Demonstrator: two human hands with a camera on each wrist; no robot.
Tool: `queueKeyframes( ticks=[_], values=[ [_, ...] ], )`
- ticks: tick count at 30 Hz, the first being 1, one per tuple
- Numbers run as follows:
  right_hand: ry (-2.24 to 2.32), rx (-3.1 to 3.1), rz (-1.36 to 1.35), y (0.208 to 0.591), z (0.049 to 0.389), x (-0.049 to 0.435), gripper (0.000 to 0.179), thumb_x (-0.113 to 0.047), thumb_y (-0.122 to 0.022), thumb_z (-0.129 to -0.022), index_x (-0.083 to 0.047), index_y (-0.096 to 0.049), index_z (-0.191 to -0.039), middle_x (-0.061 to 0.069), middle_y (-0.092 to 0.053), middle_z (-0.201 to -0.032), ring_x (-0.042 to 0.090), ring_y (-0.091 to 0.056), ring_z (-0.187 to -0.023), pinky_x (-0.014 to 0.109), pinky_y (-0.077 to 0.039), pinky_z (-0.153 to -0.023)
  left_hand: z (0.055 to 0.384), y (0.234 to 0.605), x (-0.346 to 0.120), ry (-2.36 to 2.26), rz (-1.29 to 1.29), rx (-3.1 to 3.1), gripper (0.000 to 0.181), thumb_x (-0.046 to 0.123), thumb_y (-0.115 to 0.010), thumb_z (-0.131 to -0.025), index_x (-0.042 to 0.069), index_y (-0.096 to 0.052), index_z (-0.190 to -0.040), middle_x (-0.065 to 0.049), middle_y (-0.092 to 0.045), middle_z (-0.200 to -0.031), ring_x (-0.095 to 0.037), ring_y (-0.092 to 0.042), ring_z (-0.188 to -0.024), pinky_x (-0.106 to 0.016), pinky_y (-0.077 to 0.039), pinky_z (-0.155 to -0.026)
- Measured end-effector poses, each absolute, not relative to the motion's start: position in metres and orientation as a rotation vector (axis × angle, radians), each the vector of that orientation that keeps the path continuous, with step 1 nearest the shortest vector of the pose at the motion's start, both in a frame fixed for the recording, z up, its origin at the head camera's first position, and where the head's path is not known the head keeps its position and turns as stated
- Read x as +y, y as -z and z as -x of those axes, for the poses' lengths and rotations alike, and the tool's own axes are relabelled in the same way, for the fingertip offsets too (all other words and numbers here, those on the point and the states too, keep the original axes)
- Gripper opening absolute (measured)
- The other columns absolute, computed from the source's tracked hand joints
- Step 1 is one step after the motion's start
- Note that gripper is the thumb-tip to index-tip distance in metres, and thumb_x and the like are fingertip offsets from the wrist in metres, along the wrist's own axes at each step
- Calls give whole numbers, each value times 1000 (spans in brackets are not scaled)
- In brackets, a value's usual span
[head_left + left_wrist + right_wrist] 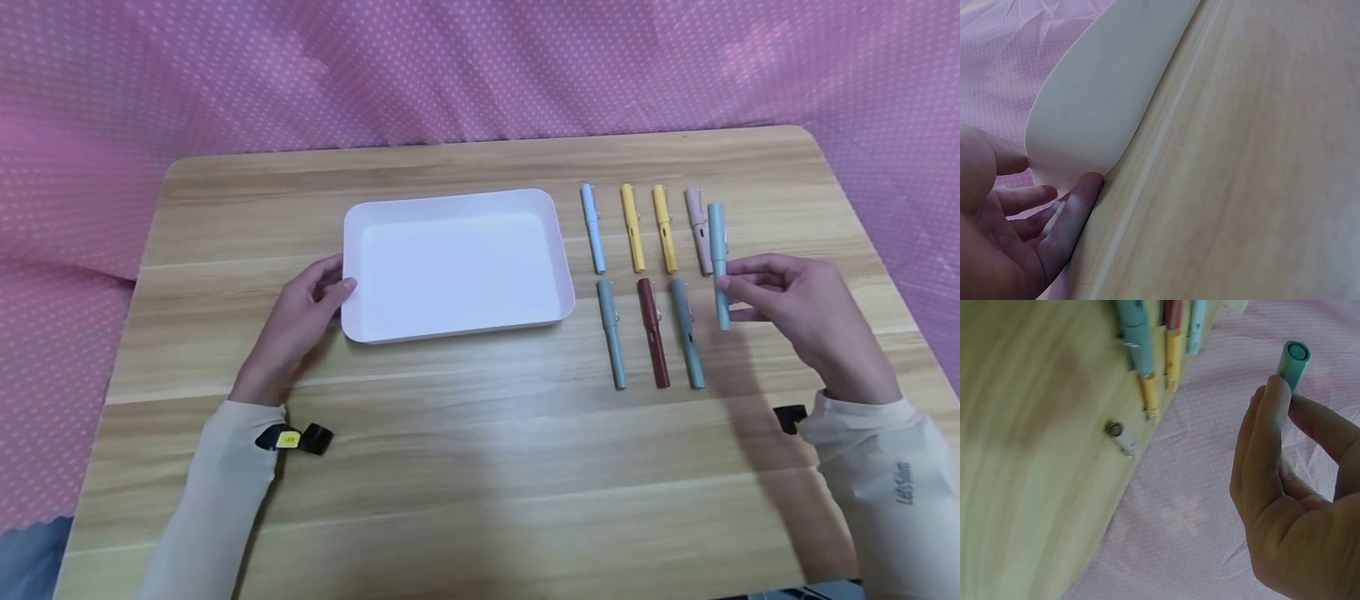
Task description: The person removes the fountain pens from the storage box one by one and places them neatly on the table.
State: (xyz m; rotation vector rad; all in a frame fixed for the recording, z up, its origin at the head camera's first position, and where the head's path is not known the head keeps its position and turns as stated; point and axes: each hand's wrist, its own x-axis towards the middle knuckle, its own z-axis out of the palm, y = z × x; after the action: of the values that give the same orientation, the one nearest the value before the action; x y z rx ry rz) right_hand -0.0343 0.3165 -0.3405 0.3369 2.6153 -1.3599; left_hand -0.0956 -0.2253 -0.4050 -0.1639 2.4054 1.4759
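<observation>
Above the table's right side, my right hand [810, 308] pinches a light teal capped pen [717, 242] between thumb and fingers. In the right wrist view the end of this pen [1295, 361] points up out of the fingertips. My left hand [300, 321] holds the left end of a white rectangular tray [459, 332], thumb at the rim and fingers against the outer wall [1100, 94]. Nothing lies inside the tray. A pale mauve pen [697, 225] lies on the table just left of the held pen, partly overlapped by it in the head view.
Between the tray and my right hand, more capped pens lie in two rows. Behind are a light blue pen [592, 229] and two yellow pens [632, 229]; in front, a teal pen [611, 333], dark red pen [653, 333] and blue-grey pen [687, 333]. Pink dotted cloth [450, 67] hangs behind the table.
</observation>
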Motion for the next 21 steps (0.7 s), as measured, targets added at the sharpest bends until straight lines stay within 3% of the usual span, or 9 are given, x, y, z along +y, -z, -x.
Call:
queueKeyframes(
  ticks=[7, 12, 21],
  values=[
    [1225, 2628, -304, 354, 28, 329, 58, -38, -70, -101, 6, -59, -136, -20, -73, -91, 7, -73, -78, 21, -58, -73, 96, 406, -225, -1475, 163, 2408, 64, 43, -52, -109, 21, -31, -165, -7, -44, -154, -24, -50, -126, -28, -55, -93],
    [1133, 2604, -271, 364, 22, 335, 54, -33, -67, -103, 10, -59, -136, -2, -76, -98, 4, -71, -78, 22, -59, -71, 97, 406, -225, -1482, 150, 2407, 64, 43, -51, -109, 21, -31, -165, -8, -44, -155, -24, -50, -126, -28, -55, -92],
    [1074, 2559, -267, 372, 16, 339, 53, -32, -66, -104, 10, -57, -135, 7, -77, -101, 7, -72, -78, 26, -60, -72, 97, 406, -225, -1487, 141, 2415, 63, 43, -51, -109, 21, -32, -165, -7, -44, -155, -23, -50, -126, -28, -55, -93]
  ],
)
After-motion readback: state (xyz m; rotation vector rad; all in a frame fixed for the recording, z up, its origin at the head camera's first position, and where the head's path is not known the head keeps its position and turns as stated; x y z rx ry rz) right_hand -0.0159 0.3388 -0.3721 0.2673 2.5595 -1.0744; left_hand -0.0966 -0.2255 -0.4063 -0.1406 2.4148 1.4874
